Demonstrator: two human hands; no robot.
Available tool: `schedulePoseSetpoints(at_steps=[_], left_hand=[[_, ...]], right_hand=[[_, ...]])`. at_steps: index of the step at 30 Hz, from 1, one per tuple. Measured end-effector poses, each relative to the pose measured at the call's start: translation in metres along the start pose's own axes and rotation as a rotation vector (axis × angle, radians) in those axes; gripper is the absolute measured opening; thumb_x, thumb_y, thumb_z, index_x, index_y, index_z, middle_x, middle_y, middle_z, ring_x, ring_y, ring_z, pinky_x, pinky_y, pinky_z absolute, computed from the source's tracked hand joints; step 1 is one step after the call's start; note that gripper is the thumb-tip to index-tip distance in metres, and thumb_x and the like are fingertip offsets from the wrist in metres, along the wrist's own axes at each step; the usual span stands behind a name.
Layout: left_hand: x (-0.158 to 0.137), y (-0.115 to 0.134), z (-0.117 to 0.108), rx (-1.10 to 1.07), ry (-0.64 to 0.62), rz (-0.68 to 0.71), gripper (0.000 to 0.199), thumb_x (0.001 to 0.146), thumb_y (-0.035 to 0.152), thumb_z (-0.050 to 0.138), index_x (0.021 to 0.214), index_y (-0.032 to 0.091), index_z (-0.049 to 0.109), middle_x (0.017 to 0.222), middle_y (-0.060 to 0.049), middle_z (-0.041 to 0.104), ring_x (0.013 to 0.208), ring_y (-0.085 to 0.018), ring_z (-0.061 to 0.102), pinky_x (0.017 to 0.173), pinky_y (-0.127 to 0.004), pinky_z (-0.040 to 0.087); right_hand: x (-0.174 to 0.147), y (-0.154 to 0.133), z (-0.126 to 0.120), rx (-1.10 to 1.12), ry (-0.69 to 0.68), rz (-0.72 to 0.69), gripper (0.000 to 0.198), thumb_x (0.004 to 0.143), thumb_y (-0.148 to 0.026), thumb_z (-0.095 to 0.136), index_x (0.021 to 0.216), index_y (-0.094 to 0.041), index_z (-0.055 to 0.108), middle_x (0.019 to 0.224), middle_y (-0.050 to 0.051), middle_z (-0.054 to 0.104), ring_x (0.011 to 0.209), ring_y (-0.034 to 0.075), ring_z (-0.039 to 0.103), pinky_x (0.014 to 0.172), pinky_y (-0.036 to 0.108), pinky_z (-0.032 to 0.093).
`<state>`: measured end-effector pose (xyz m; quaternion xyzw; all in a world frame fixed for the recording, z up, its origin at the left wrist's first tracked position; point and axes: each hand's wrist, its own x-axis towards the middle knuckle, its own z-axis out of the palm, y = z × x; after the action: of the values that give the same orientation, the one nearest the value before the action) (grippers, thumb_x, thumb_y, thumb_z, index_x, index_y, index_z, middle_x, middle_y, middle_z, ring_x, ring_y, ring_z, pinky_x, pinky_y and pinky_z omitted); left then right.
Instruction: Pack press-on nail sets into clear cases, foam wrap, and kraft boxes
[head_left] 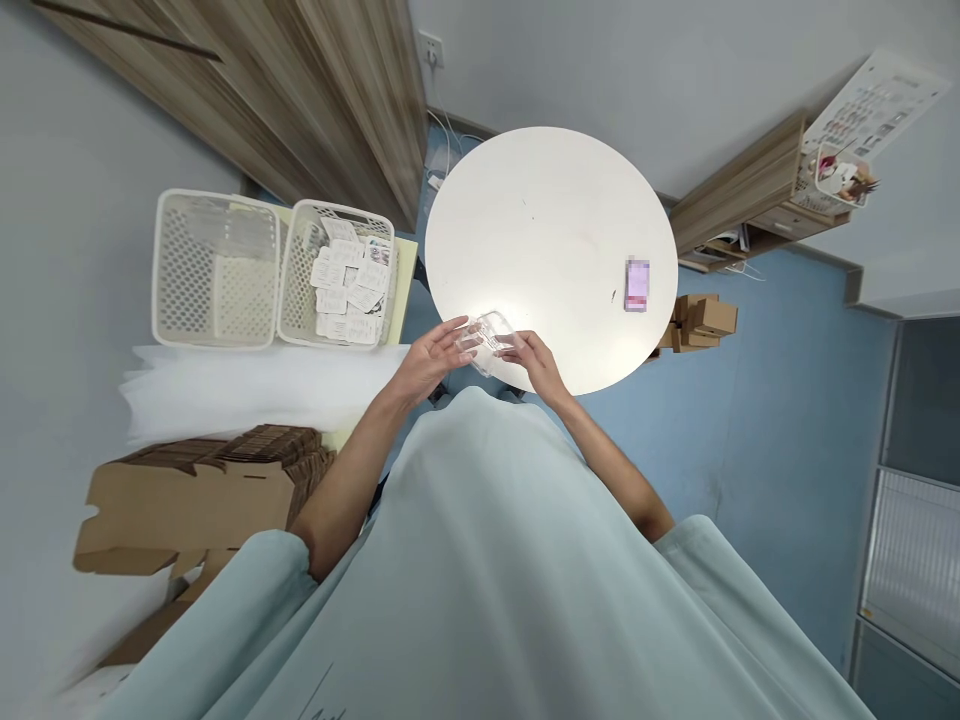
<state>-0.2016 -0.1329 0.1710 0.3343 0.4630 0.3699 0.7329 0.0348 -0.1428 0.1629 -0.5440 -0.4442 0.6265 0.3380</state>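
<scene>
Between my two hands, over the near edge of the round white table [555, 200], is a clear, see-through plastic piece [491, 326]. It looks like a small transparent case or packet; its exact kind cannot be made out. My left hand [433, 358] grips its left side, the fingers on one edge and the thumb below. On its right side, my right hand [534, 358] pinches it between thumb and fingers. Faint markings show on the clear surface.
A pink-screened phone [637, 285] lies on the table's right side. To the left stand a basket of white printed packets [345, 275] and another white basket [216, 270]. White foam sheets [262, 390] and folded cardboard boxes [187, 505] lie nearer. Small brown boxes [701, 322] sit beyond the table.
</scene>
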Motion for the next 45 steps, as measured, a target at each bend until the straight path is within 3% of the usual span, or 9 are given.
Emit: schedulePoseSetpoints(at_steps=[3,7,12,19,25,29,34,39,45], left_hand=[[0.000,-0.003,-0.007,0.065,-0.051,-0.032,0.094,0.068,0.044,0.103,0.153,0.027,0.068,0.170,-0.020,0.056,0.145,-0.042,0.064,0.115,-0.056,0.060],[0.003,-0.002,-0.015,0.131,-0.130,-0.038,0.103,0.068,0.037,0.102,0.162,0.030,0.060,0.174,-0.019,0.051,0.141,-0.039,0.065,0.109,-0.052,0.062],[0.013,0.001,-0.018,0.184,-0.100,-0.055,0.102,0.078,0.032,0.095,0.170,0.027,0.051,0.175,-0.020,0.050,0.134,-0.033,0.069,0.113,-0.050,0.059],[0.024,-0.012,-0.015,0.148,-0.018,-0.103,0.085,0.078,0.029,0.095,0.157,0.021,0.064,0.163,-0.021,0.064,0.124,-0.032,0.076,0.113,-0.051,0.060],[0.004,-0.029,-0.028,-0.013,0.211,-0.148,0.070,0.075,0.027,0.098,0.141,0.020,0.075,0.153,-0.017,0.072,0.128,-0.032,0.076,0.111,-0.046,0.062],[-0.018,-0.039,-0.044,-0.119,0.375,-0.176,0.066,0.073,0.022,0.100,0.135,0.021,0.077,0.150,-0.016,0.074,0.128,-0.031,0.077,0.106,-0.042,0.065],[-0.045,-0.045,-0.059,-0.264,0.508,-0.178,0.058,0.074,0.014,0.099,0.129,0.018,0.079,0.146,-0.016,0.076,0.123,-0.030,0.079,0.103,-0.038,0.066],[-0.069,-0.040,-0.065,-0.372,0.597,-0.178,0.057,0.077,0.009,0.096,0.130,0.016,0.078,0.142,-0.016,0.078,0.119,-0.025,0.079,0.105,-0.036,0.065],[-0.084,-0.039,-0.074,-0.402,0.606,-0.153,0.060,0.079,0.009,0.094,0.135,0.016,0.076,0.142,-0.016,0.078,0.121,-0.024,0.079,0.103,-0.034,0.066]], right_hand=[[0.005,0.007,0.007,-0.083,0.156,-0.052,0.068,0.100,-0.092,0.047,0.112,-0.028,0.064,0.130,0.008,0.078,0.105,0.021,0.079,0.107,0.041,0.062],[0.016,0.013,0.007,-0.103,0.227,-0.080,0.064,0.096,-0.091,0.057,0.101,-0.027,0.061,0.103,0.004,0.078,0.087,0.020,0.076,0.095,0.039,0.062],[0.029,0.016,-0.004,-0.077,0.122,-0.042,0.063,0.094,-0.090,0.062,0.096,-0.026,0.062,0.089,0.001,0.075,0.076,0.018,0.074,0.083,0.035,0.061],[0.044,0.021,-0.010,-0.087,-0.034,0.000,0.062,0.092,-0.088,0.067,0.092,-0.025,0.062,0.086,0.001,0.074,0.073,0.017,0.073,0.078,0.033,0.060],[0.067,0.033,-0.018,-0.281,-0.017,0.007,0.046,0.108,-0.068,0.052,0.105,-0.025,0.069,0.104,0.003,0.079,0.079,0.016,0.076,0.084,0.033,0.059],[0.098,0.053,-0.021,-0.574,-0.024,0.055,0.024,0.105,-0.045,0.066,0.115,-0.023,0.071,0.113,0.005,0.080,0.092,0.020,0.077,0.092,0.036,0.059],[0.138,0.082,-0.003,-0.957,-0.123,0.122,0.040,0.099,-0.036,0.079,0.133,-0.018,0.067,0.137,0.016,0.071,0.114,0.027,0.074,0.097,0.038,0.059],[0.158,0.106,0.019,-1.261,-0.170,0.165,0.056,0.095,-0.040,0.084,0.140,-0.019,0.059,0.147,0.018,0.060,0.113,0.031,0.074,0.097,0.041,0.058],[0.157,0.117,0.027,-1.340,-0.160,0.137,0.045,0.099,-0.027,0.077,0.136,-0.014,0.056,0.148,0.022,0.056,0.108,0.029,0.075,0.093,0.039,0.056]])
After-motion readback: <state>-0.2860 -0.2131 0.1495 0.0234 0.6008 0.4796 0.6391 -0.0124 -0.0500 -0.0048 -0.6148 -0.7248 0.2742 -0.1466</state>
